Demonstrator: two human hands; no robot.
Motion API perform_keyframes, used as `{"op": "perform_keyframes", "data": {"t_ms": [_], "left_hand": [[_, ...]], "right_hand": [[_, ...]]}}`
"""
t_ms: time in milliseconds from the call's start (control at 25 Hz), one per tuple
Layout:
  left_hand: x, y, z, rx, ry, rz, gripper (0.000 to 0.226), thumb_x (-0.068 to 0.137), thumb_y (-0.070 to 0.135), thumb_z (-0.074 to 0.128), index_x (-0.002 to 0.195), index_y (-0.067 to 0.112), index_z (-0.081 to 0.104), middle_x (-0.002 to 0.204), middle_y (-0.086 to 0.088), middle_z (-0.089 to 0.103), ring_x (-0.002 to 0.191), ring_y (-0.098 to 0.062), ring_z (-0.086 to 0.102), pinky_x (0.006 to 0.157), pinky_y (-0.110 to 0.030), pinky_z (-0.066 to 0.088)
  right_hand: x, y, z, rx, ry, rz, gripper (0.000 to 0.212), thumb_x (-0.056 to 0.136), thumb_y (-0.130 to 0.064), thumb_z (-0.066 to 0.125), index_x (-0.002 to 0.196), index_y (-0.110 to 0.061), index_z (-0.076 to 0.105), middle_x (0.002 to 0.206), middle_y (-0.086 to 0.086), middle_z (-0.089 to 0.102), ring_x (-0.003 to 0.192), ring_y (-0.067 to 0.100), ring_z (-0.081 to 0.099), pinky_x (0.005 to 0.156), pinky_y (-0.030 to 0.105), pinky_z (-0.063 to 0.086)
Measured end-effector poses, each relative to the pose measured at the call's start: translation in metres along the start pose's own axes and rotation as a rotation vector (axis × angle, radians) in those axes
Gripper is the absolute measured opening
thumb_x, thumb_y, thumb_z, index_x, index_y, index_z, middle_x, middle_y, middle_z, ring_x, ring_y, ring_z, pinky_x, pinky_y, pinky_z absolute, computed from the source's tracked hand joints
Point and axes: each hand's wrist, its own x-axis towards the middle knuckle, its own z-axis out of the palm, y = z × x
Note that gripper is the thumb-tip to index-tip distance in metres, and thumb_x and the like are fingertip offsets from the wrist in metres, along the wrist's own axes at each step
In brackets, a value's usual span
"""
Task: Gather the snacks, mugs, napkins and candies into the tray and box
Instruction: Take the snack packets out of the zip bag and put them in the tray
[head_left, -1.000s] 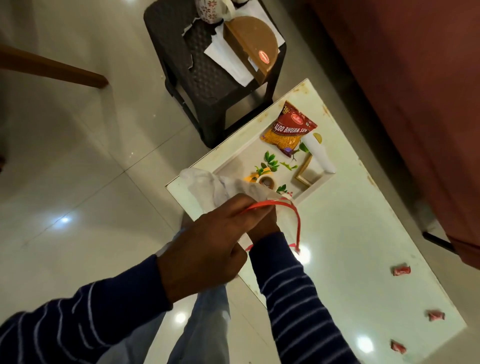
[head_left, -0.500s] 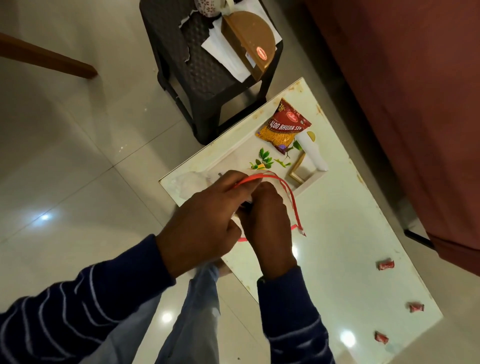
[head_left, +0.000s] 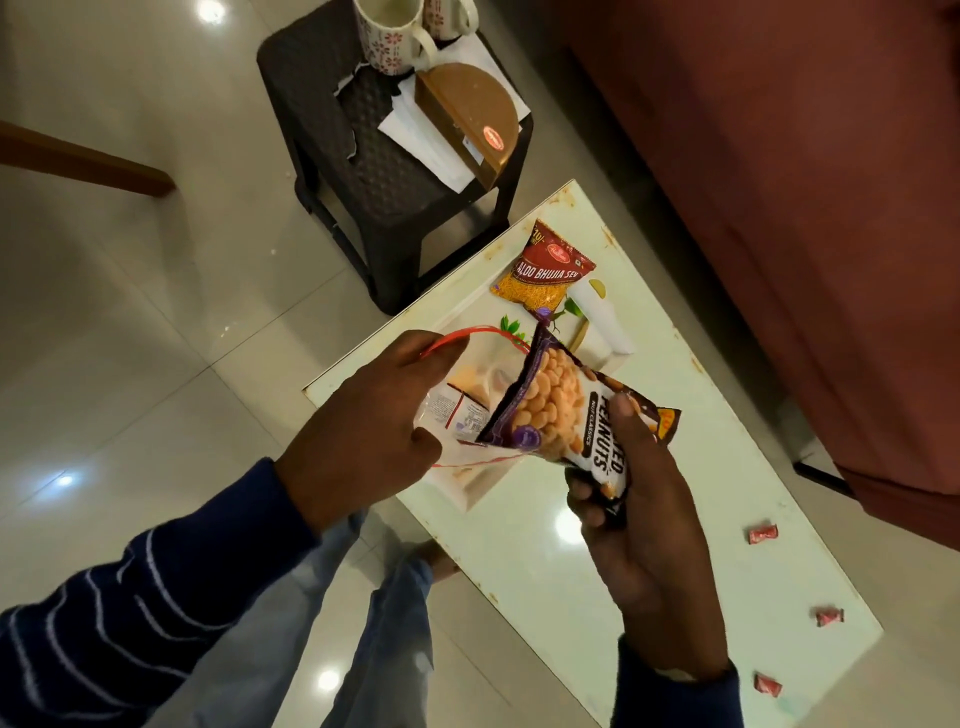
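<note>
My left hand (head_left: 363, 421) grips a clear plastic bag (head_left: 462, 405) with a red rim, held above the near end of the tray (head_left: 467, 306). My right hand (head_left: 639, 530) grips a dark peanuts packet (head_left: 561, 410), its top end poking into the bag's mouth. A red and yellow Aloo Bhujia packet (head_left: 545, 273) lies at the far end of the tray, with a white napkin (head_left: 602, 317) beside it. Three red candies (head_left: 763, 533) (head_left: 829, 617) (head_left: 768, 684) lie on the white table (head_left: 675, 519) to the right. Two floral mugs (head_left: 389, 36) and a brown half-round box (head_left: 467, 119) stand on the dark stool (head_left: 353, 156).
White papers (head_left: 415, 130) lie under the box on the stool. A red-brown sofa (head_left: 779, 182) runs along the table's right side. A wooden leg (head_left: 78, 161) crosses the glossy tiled floor at left. My jeans-clad legs (head_left: 322, 623) stand at the table's near edge.
My right hand has come out of the bag with the peanuts packet in it. My left hand still holds the bag open. The camera has tilted up, and the mugs now show.
</note>
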Motion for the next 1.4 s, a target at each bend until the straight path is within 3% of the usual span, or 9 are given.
{"op": "perform_keyframes", "data": {"t_ms": [200,280,520,960,1040,1120,1200,1320,1400], "left_hand": [[-0.006,-0.007,0.008,0.030,-0.022,-0.010,0.082,0.081,0.013,0.073,0.152,0.027,0.034,0.143,0.006,0.044,0.101,-0.016,0.060,0.070,0.006,0.038],[-0.010,-0.008,0.007,0.079,-0.021,-0.017,0.079,0.082,0.015,0.070,0.152,0.028,0.034,0.146,0.007,0.043,0.116,-0.018,0.059,0.084,-0.010,0.049],[-0.021,-0.007,0.002,0.105,-0.014,0.020,0.073,0.063,-0.005,0.081,0.131,0.017,0.064,0.131,-0.004,0.065,0.081,-0.022,0.074,0.062,-0.026,0.058],[-0.016,-0.007,0.012,0.028,-0.076,0.146,0.075,0.078,0.003,0.072,0.145,0.024,0.048,0.146,0.007,0.051,0.101,-0.015,0.067,0.079,-0.026,0.061],[-0.014,-0.005,0.014,-0.023,-0.059,0.144,0.070,0.080,0.002,0.069,0.144,0.022,0.050,0.145,0.006,0.052,0.110,-0.014,0.064,0.086,-0.020,0.056],[-0.009,-0.002,0.014,-0.068,-0.029,0.117,0.068,0.082,0.002,0.067,0.144,0.021,0.049,0.144,0.005,0.052,0.121,-0.015,0.060,0.094,-0.024,0.055],[-0.003,0.003,0.015,-0.079,-0.011,0.099,0.070,0.083,0.003,0.067,0.147,0.022,0.046,0.145,0.006,0.049,0.125,-0.012,0.055,0.100,-0.022,0.052],[0.004,0.009,0.020,-0.051,-0.014,0.081,0.074,0.083,0.007,0.068,0.150,0.025,0.040,0.146,0.008,0.046,0.125,-0.008,0.051,0.095,0.000,0.034],[0.006,0.016,0.023,-0.062,-0.024,0.103,0.075,0.082,0.006,0.068,0.150,0.022,0.041,0.146,0.006,0.046,0.124,-0.004,0.048,0.095,0.002,0.032]], "right_hand": [[0.023,-0.003,-0.009,0.150,0.077,-0.033,0.026,0.079,-0.026,0.070,0.104,-0.020,0.074,0.092,0.008,0.076,0.061,0.014,0.067,0.042,0.020,0.048],[0.034,-0.006,-0.020,0.101,0.118,-0.050,0.015,0.080,-0.023,0.072,0.093,-0.022,0.079,0.093,0.007,0.077,0.065,0.012,0.070,0.047,0.020,0.052],[0.108,-0.031,-0.065,-0.244,0.162,-0.211,0.021,0.092,-0.031,0.067,0.112,-0.025,0.068,0.103,-0.001,0.076,0.081,0.006,0.067,0.064,0.021,0.053],[0.302,-0.029,-0.091,-1.103,0.159,-0.250,0.042,0.081,-0.036,0.076,0.107,-0.004,0.068,0.077,0.009,0.065,0.063,0.021,0.058,0.050,0.031,0.046],[0.300,-0.030,-0.095,-1.189,0.271,-0.357,0.045,0.083,-0.039,0.074,0.112,-0.006,0.067,0.101,0.017,0.069,0.090,0.033,0.065,0.074,0.046,0.054],[0.271,-0.030,-0.088,-1.232,0.425,-0.525,0.053,0.087,-0.036,0.072,0.128,-0.004,0.059,0.132,0.020,0.057,0.125,0.031,0.052,0.105,0.033,0.042],[0.217,-0.029,-0.075,-1.026,0.521,-0.675,0.046,0.091,-0.030,0.068,0.127,-0.003,0.059,0.131,0.019,0.057,0.122,0.029,0.054,0.094,0.011,0.043],[0.101,-0.023,-0.061,-0.533,0.231,-0.713,0.016,0.090,-0.016,0.059,0.102,-0.016,0.069,0.103,0.009,0.072,0.092,0.031,0.068,0.074,0.036,0.056],[0.031,-0.007,-0.044,-0.438,-0.135,-0.636,0.027,0.086,-0.007,0.052,0.094,-0.017,0.075,0.092,0.006,0.076,0.082,0.031,0.072,0.071,0.033,0.057]]}}
